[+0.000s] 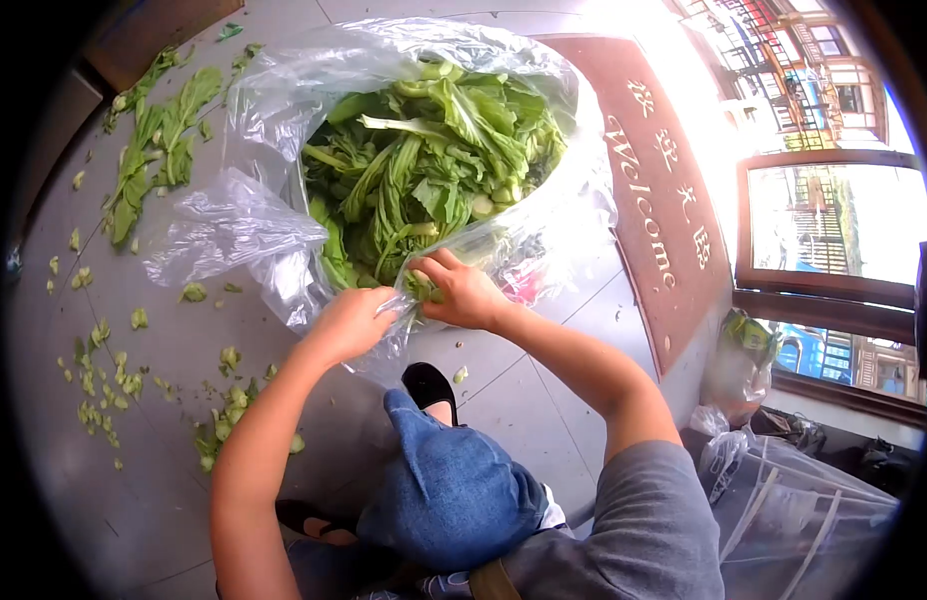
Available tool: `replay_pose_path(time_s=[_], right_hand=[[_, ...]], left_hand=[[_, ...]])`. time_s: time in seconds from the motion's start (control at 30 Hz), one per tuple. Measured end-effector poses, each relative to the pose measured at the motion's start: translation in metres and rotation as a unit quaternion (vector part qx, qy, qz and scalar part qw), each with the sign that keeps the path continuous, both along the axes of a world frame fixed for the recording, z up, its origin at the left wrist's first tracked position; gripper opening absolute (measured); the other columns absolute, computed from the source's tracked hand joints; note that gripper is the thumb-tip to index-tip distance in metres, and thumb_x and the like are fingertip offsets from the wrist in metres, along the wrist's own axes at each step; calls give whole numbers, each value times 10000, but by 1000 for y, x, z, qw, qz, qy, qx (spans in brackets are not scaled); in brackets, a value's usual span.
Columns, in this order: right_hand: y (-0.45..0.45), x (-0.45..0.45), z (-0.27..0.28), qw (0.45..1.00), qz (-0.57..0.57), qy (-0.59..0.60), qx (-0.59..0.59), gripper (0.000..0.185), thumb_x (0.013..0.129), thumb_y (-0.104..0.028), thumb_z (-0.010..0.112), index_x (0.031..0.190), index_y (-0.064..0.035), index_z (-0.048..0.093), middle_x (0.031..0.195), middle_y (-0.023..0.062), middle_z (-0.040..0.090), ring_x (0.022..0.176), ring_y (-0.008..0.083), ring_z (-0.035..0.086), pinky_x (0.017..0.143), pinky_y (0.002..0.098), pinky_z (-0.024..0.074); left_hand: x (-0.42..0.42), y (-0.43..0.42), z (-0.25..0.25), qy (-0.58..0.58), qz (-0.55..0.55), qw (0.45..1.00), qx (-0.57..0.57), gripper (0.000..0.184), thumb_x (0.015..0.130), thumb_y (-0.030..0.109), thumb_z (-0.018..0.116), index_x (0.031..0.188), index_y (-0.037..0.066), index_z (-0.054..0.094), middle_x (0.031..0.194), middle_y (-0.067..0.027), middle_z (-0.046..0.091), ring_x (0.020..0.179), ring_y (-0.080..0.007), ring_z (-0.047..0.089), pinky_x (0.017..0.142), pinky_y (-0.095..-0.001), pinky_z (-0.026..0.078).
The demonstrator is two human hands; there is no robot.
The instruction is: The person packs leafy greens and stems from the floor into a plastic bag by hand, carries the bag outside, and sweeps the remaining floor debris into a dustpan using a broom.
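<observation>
Mustard-like leafy greens, in the head view, fill a clear plastic bag standing on the grey tiled floor, beside the left edge of a brown "Welcome" mat. At the bag's near rim, the left hand pinches the plastic; just beside it, the right hand curls its fingers over the same rim, gripping bunched film. Whether it also holds a leaf, I cannot tell. Toward the floor's left edge lie long leaves and small leaf scraps.
</observation>
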State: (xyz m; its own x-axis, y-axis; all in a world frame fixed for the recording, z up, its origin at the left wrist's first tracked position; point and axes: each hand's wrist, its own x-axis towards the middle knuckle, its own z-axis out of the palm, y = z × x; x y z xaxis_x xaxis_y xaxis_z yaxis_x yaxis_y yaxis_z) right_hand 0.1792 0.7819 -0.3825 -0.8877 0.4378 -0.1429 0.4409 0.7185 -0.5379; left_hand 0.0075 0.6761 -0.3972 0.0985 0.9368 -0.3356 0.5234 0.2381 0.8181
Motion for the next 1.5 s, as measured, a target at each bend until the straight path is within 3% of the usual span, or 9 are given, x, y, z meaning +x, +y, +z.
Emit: replay_pose_path(time_s=[0.23,0.43,0.5,0.7,0.97,1.1,1.27,1.3,1.5], right_hand=[[40,22,71,650,-310,198,-665,216,784,-34,532,1000,-33,547,868,105,593,570,97,479,450,214,358],[49,5,104,966,-92,-38,-240,437,837,-322,568,1123,-8,469,938,144,610,743,202,599,569,302,475],[43,9,89,951,7,-299,-81,644,792,-532,528,1200,-45,428,923,219,606,863,350,587,729,394,466],[60,59,76,874,87,-477,-30,261,809,-154,433,981,-106,624,927,154,628,845,316,598,735,406,455],[68,-6,120,966,-58,-240,-81,254,798,-272,585,936,-59,593,882,133,632,826,265,610,713,335,481],[109,-77,80,974,91,105,181,277,789,-271,601,971,-63,598,1023,111,586,1011,270,517,866,366,410],[157,-144,41,915,-14,-24,403,426,853,-436,457,1094,-101,563,1142,61,555,1138,218,445,926,392,360],[161,-158,84,944,-158,-279,83,477,889,-462,369,1191,-118,501,1227,84,498,1169,227,425,956,389,344],[333,-88,176,892,-211,54,396,436,804,-373,498,1140,-98,533,1049,169,592,967,369,548,844,405,431]], left_hand=[[5,-13,52,-40,-83,996,14,334,823,218,529,1133,96,550,822,-129,576,722,-308,577,647,-380,458],[39,-26,104,-5,-161,959,233,353,778,221,598,1095,72,556,743,-96,518,657,-262,576,596,-361,474],[31,-21,116,8,-181,944,277,382,743,175,633,1078,20,537,761,-102,534,718,-262,586,605,-378,478],[-47,-12,69,426,-63,863,264,144,697,92,573,819,17,576,855,-162,547,868,-299,504,782,-443,385],[-105,-30,146,396,27,856,330,77,667,81,534,705,17,553,739,-147,531,714,-317,508,646,-404,426],[-91,-31,158,338,60,844,413,80,595,58,559,665,27,536,707,-118,510,687,-306,497,626,-411,412],[-85,-29,114,326,134,784,511,113,592,64,563,697,25,564,778,-123,547,765,-311,521,694,-407,432],[-93,-40,129,315,122,817,467,117,590,64,562,700,25,570,798,-129,553,784,-309,524,712,-405,434],[-119,-48,122,330,100,820,457,113,559,55,565,664,13,563,849,-155,540,836,-315,520,740,-420,432]])
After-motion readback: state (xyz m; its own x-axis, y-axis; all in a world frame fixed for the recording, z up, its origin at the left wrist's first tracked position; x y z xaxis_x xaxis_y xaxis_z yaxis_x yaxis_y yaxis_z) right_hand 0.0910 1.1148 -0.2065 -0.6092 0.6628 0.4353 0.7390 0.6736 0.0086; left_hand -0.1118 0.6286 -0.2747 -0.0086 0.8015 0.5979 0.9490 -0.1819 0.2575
